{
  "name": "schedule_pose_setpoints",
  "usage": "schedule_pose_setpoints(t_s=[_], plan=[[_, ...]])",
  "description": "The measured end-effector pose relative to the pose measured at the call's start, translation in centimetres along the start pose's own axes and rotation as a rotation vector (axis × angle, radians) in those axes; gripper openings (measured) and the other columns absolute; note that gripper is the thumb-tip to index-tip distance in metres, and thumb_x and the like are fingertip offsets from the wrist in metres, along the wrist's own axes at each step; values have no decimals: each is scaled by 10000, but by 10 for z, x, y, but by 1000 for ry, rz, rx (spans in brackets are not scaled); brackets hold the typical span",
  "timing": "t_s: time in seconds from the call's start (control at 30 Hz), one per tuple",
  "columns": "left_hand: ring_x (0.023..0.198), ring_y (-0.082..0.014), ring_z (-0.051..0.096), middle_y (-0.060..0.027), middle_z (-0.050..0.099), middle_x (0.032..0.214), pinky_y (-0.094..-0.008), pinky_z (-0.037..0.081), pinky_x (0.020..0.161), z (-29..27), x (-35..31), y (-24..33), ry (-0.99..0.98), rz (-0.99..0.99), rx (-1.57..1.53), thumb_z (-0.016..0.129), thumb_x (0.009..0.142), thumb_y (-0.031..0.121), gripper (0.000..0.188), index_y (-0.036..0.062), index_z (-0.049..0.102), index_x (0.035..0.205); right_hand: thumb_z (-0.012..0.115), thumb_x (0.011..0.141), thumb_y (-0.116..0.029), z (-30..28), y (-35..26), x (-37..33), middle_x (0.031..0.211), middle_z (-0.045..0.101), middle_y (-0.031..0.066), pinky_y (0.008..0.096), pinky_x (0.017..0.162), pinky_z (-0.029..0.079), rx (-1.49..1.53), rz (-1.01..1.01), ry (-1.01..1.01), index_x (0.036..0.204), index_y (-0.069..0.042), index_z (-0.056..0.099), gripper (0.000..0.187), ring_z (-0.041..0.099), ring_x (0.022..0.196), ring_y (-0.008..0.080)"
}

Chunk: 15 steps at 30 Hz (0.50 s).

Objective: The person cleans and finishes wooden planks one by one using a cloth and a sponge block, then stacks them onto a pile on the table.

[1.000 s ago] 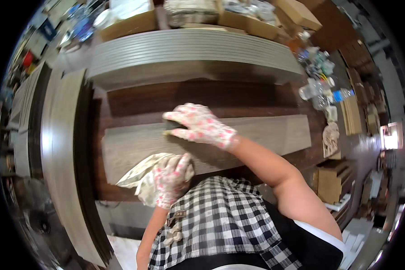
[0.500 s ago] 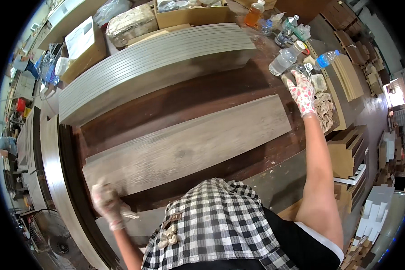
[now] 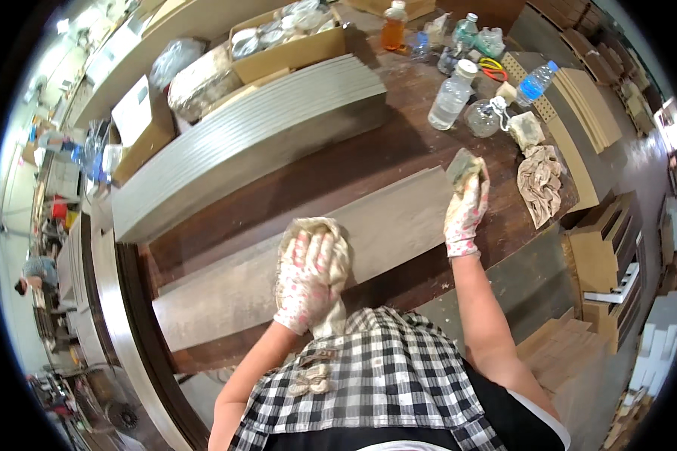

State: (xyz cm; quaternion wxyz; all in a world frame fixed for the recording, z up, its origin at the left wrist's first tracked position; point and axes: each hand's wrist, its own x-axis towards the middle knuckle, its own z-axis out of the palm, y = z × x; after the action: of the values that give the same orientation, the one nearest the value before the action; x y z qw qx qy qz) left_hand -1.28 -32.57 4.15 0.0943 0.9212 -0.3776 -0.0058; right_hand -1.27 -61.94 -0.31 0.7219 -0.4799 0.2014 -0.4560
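My left hand (image 3: 305, 289), in a white glove with pink spots, presses a crumpled off-white cloth (image 3: 337, 259) onto a long grey-brown wood-grain plank (image 3: 402, 214). Its fingers lie over the cloth, and one end of the cloth hangs toward the checked apron (image 3: 384, 376). At the plank's right end, my right hand (image 3: 466, 214), gloved alike, pinches a small grey-green pad (image 3: 462, 167) with a yellowish side, which looks like a scouring sponge. A second plank edge shows just behind the first.
Behind the plank stands a row of grey planks (image 3: 256, 143). At the right rear are a clear bottle (image 3: 449, 98), a small squat bottle (image 3: 483, 118), orange-handled scissors (image 3: 493, 69), a pale block (image 3: 527, 131) and a crumpled brown cloth (image 3: 539, 184). An open carton (image 3: 293, 56) sits at the back.
My left hand has moved right from the plank's left end to its middle with the cloth. My right hand has come back from the bottles toward the plank, now with the sponge in it.
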Motion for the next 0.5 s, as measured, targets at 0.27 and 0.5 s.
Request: schedule_pose_setpoints(t_s=[0.27,0.5], plan=[[1303,-342,276,-189,351,1371,-412,196,1085,34,144,68,-18,368,-223,523,805,292,613,12,361,1326,422,928,-353,-12,5,-7,1378,316,93,377,1045,259,5,-19,60,1362,-37,288,553,328,1258,220],[1320,-330,247,-209,326,1382,-409,179,1096,35,168,78,-42,365,-175,507,828,283,604,-7,345,1332,405,935,-328,-15,-6,-5,1382,306,82,361,1041,268,35,35,102,1372,-52,263,535,325,1260,207]])
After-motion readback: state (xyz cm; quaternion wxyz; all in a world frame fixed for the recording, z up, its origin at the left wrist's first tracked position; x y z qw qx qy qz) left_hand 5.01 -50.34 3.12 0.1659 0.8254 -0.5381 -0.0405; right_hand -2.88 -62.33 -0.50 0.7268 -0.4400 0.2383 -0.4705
